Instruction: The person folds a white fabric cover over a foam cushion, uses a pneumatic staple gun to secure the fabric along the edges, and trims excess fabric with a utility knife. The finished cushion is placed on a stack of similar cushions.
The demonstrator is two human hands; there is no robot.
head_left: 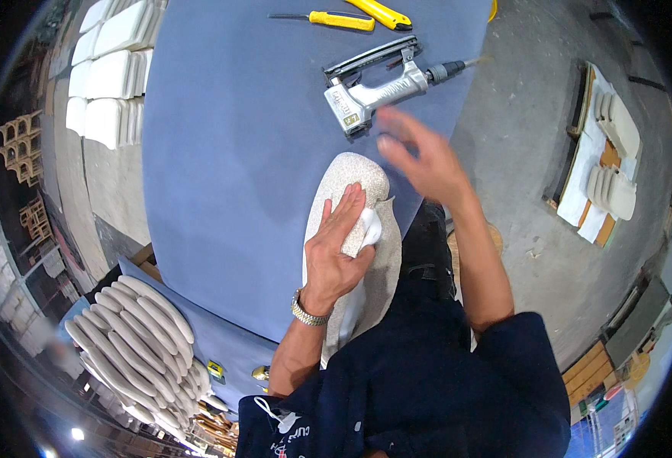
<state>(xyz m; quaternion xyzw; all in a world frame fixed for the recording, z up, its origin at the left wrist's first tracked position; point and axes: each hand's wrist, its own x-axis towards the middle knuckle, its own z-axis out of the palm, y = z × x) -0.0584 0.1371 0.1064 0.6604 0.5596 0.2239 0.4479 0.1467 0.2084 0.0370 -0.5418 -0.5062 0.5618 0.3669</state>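
Observation:
A long, rounded pad in speckled beige fabric (pixel 349 167) lies at the table's near edge against my body, with white stuffing (pixel 370 227) showing along its open side. My left hand (pixel 337 248) rests flat on top of it, fingers stretched out and thumb apart, a metal watch on the wrist. To the right, my right hand (pixel 425 159) hovers beyond the pad's far end, its fingers apart and somewhat blurred, nothing visible in them. Just beyond that hand lies a silver pneumatic staple gun (pixel 374 95) with an air hose fitting on its handle.
On the blue table (pixel 221 153), a yellow-handled screwdriver (pixel 341 20) and a yellow utility knife (pixel 385 13) lie at the far edge. Stacked beige pads (pixel 133 343) stand at the lower left. White cushions (pixel 118 76) pile up at far left; more pieces sit on a pallet (pixel 591 198) at right.

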